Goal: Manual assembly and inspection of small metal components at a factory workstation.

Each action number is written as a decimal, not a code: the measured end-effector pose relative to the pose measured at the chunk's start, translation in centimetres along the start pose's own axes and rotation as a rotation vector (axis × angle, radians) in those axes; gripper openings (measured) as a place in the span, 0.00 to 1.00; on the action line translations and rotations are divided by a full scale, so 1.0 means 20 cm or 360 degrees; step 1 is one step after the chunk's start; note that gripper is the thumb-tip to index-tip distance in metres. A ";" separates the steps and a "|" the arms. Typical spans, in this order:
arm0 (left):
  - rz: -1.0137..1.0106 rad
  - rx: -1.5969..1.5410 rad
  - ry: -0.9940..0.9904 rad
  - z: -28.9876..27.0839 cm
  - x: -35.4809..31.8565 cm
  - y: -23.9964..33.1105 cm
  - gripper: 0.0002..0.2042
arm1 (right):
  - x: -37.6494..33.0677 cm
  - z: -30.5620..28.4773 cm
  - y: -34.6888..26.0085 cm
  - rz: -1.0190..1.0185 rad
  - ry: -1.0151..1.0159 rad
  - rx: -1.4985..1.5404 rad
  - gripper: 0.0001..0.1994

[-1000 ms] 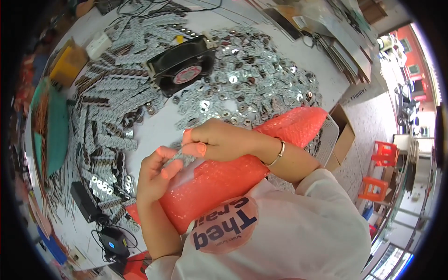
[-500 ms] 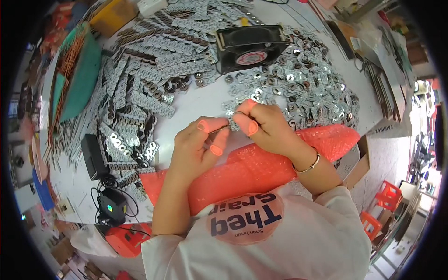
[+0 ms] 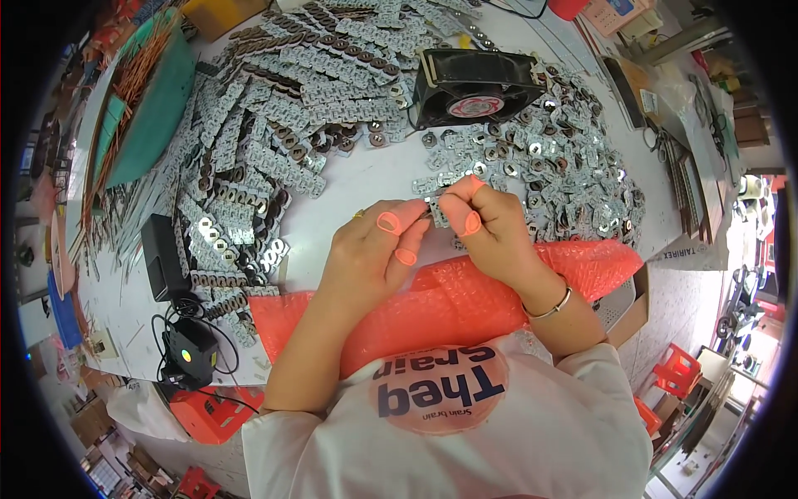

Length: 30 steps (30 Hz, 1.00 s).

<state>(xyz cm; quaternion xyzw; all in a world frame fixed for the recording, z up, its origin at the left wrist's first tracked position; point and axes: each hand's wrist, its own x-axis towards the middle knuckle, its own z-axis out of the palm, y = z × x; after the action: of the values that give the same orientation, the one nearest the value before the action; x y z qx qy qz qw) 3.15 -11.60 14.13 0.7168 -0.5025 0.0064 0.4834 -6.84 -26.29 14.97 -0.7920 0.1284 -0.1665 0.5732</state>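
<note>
Over the middle of the white table, my left hand (image 3: 366, 249) and my right hand (image 3: 495, 229) meet with fingertips almost touching. Pink finger cots cover the thumb and forefinger of each. Between the tips a small silver metal piece (image 3: 432, 205) shows, mostly hidden by the fingers; both hands pinch at it. A heap of loose metal pieces (image 3: 573, 158), each with a round part, spreads just beyond my right hand. To the left lie rows of similar pieces joined into strips (image 3: 283, 166). Red bubble wrap (image 3: 399, 320) lies along the table edge under my forearms.
A black box fan (image 3: 474, 87) stands behind the heap. At the left are a green basin (image 3: 158, 108) holding brown wires, a black box (image 3: 164, 258) and a black adapter (image 3: 189, 353) with coiled cable. Flat metal strips (image 3: 677, 166) lie at the right edge.
Both hands have come closer together at the small piece, the left moving up and right. The whole view has shifted slightly.
</note>
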 end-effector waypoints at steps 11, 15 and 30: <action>-0.0220 -0.0268 -0.0149 0.01 0.01 0.01 0.12 | 0.05 -0.12 0.05 -0.0041 -0.0214 -0.0238 0.09; -0.0787 -0.0913 -0.0113 0.03 -0.02 0.00 0.11 | 0.04 -0.15 0.04 0.0149 -0.0062 -0.0103 0.09; -0.1033 -0.1351 -0.0273 -0.06 0.00 -0.02 0.10 | 0.04 -0.13 -0.01 0.0184 -0.0385 0.0172 0.06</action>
<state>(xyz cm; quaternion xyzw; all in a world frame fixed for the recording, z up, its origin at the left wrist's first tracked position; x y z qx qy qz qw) 4.05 -10.77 14.47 0.5749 -0.2515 -0.4054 0.6648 -7.23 -28.79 15.95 -0.7656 0.0947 -0.0432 0.6349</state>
